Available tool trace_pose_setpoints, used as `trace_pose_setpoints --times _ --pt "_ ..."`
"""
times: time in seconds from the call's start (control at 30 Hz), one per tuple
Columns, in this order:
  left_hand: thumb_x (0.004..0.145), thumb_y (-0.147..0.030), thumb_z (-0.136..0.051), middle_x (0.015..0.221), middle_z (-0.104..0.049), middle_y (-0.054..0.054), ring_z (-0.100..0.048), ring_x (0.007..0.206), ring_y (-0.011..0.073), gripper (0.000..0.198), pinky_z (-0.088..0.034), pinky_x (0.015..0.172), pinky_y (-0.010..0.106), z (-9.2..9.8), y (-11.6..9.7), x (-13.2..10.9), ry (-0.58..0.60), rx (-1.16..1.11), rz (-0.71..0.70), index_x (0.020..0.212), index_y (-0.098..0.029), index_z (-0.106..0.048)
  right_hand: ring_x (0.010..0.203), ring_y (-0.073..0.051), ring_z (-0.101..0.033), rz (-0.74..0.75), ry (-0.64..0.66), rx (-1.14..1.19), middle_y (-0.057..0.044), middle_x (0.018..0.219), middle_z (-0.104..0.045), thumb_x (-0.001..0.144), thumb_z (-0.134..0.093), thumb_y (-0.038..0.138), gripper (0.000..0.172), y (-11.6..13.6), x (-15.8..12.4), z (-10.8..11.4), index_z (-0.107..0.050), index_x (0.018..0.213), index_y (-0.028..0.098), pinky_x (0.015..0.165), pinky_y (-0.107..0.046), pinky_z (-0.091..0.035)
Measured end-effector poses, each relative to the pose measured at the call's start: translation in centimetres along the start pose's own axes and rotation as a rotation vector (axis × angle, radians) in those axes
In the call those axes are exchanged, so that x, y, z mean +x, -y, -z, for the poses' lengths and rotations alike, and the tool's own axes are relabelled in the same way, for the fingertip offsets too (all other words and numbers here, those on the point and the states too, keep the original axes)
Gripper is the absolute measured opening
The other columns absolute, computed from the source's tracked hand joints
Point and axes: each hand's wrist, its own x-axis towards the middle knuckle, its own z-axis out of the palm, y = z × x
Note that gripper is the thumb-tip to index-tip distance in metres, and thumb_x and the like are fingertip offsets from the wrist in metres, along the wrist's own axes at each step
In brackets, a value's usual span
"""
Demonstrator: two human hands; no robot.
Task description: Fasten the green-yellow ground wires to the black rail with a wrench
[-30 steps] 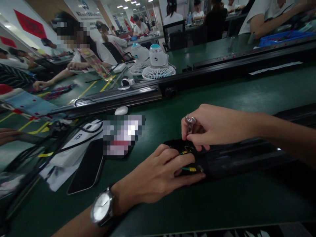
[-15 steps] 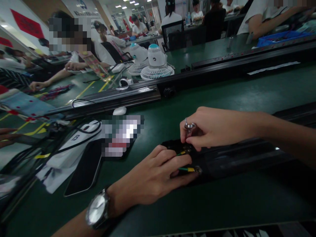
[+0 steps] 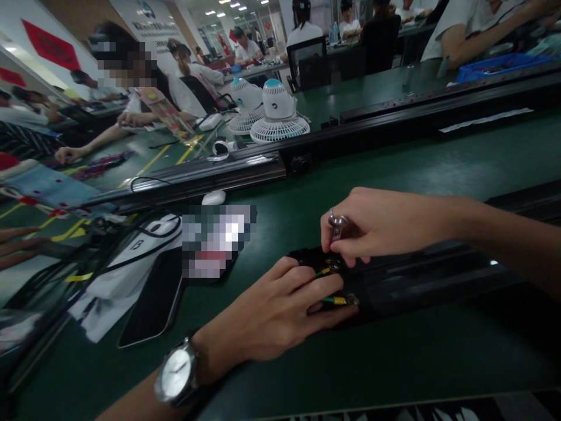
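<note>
My left hand, with a watch on the wrist, grips the end of a long black rail lying on the table. Two green-and-yellow wires come out between its fingers, each ending in a metal terminal at the rail. My right hand is closed above the rail's far edge, pinching a small silver wrench. The wrench's lower end is hidden by my fingers, close to the upper terminal.
Left of my hands lie a phone, a blurred-out device, a white bag and black cables. Behind stand black rails, a white mouse and two white fans. Another person's hand rests at the left edge.
Almost nothing has moved. The wrench has turned slightly in my right hand, whose lower fingers show a little more. The view has shifted slightly.
</note>
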Motion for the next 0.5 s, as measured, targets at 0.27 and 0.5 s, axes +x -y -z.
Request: trace_pose_setpoints --times 0.27,0.5 --pt "0.101 -0.018 -0.059 0.125 -0.061 0.006 -0.053 0.094 0.0184 0.036 -0.041 0.082 0.035 0.05 0.12 -0.20 -0.074 -0.050 0.007 0.136 -0.027 -0.061 0.065 -0.014 -0.072 0.010 0.008 0.020 0.000 0.076 -0.076 0.085 -0.054 0.007 0.021 -0.15 -0.14 0.00 -0.071 0.094 0.015 0.057 -0.021 -0.051" --pt "0.099 -0.012 -0.057 0.125 -0.060 0.009 -0.055 0.102 0.0214 0.029 -0.045 0.084 0.036 0.15 0.04 -0.54 -0.180 -0.073 0.073 0.125 -0.021 -0.067 0.064 -0.014 -0.072 0.019 0.015 0.058 0.001 0.074 -0.074 0.085 -0.054 0.008 0.021 -0.24 -0.11 -0.04 -0.071 0.093 0.016 0.056 -0.020 -0.052"
